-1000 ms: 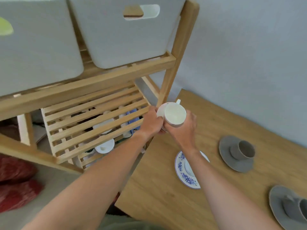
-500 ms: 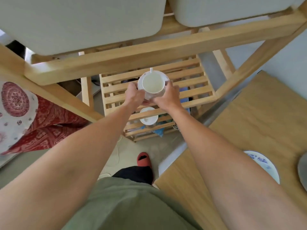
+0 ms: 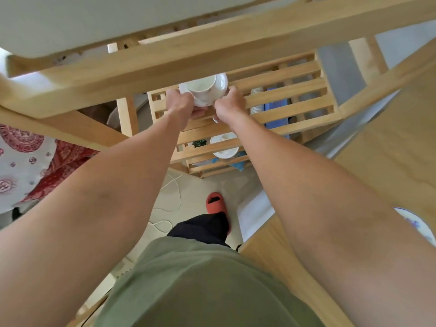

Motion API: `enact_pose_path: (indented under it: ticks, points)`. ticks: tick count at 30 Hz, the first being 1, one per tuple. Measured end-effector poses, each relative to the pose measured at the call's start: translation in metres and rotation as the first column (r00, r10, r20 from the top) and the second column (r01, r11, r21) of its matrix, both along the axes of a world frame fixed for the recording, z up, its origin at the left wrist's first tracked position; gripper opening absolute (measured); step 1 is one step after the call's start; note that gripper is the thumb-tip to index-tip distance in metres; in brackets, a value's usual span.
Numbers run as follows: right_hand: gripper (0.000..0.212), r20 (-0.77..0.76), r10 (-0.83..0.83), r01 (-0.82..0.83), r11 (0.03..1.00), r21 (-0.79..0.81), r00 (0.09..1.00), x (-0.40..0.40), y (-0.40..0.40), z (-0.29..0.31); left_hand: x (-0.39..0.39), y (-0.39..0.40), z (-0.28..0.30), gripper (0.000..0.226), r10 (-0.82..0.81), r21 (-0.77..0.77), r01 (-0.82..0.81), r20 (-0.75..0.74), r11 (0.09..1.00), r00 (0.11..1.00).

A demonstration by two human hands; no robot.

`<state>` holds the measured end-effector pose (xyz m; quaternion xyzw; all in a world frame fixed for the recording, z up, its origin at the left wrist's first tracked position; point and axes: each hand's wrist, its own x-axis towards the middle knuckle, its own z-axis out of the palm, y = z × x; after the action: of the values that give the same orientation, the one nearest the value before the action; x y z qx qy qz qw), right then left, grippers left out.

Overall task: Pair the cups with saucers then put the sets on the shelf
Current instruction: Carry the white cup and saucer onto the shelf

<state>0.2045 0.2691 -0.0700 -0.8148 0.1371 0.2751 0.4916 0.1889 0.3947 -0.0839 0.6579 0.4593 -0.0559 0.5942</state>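
A white cup point(image 3: 201, 89) sits on a white saucer point(image 3: 221, 82), and both my hands carry the set. My left hand point(image 3: 180, 103) grips the saucer's left side and my right hand point(image 3: 230, 103) grips its right side. The set hangs just above the slatted wooden shelf point(image 3: 295, 93), partly hidden by the upper shelf's front rail point(image 3: 165, 62). Another white cup and saucer set point(image 3: 225, 147) shows through the slats on the shelf below. A blue-patterned saucer point(image 3: 417, 226) lies on the wooden table at the right edge, mostly hidden by my right arm.
Grey storage bins point(image 3: 70, 22) fill the upper shelf overhead. A stack of cups point(image 3: 256, 102) and blue items lie on lower levels. The wooden table point(image 3: 389, 149) is at the right. On the floor are my red slipper point(image 3: 215, 204) and a white cable point(image 3: 172, 192).
My hands carried the cup and saucer from beside the table's corner leftward and forward under the upper shelf rail. My head tipped down, so the grey cups left the view.
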Motion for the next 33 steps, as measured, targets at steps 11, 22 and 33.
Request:
enact_pose_path:
  ticks: [11, 22, 33]
  points:
    - [0.071, -0.011, 0.015, -0.015, 1.0, 0.01, 1.0, -0.018, -0.015, -0.01, 0.001, -0.012, 0.012, 0.024, 0.025, 0.093, -0.025, 0.003, 0.995, 1.0]
    - [0.068, 0.02, 0.113, -0.113, 0.994, 0.009, 0.993, -0.004, -0.007, 0.006, 0.012, -0.005, 0.031, 0.019, 0.031, 0.088, -0.029, -0.022, 0.996, 0.999]
    - [0.057, -0.091, 0.175, -0.167, 0.982, 0.083, 0.98, 0.015, 0.005, 0.012, 0.029, 0.0, 0.035, 0.031, 0.063, 0.032, -0.06, -0.134, 0.998, 0.989]
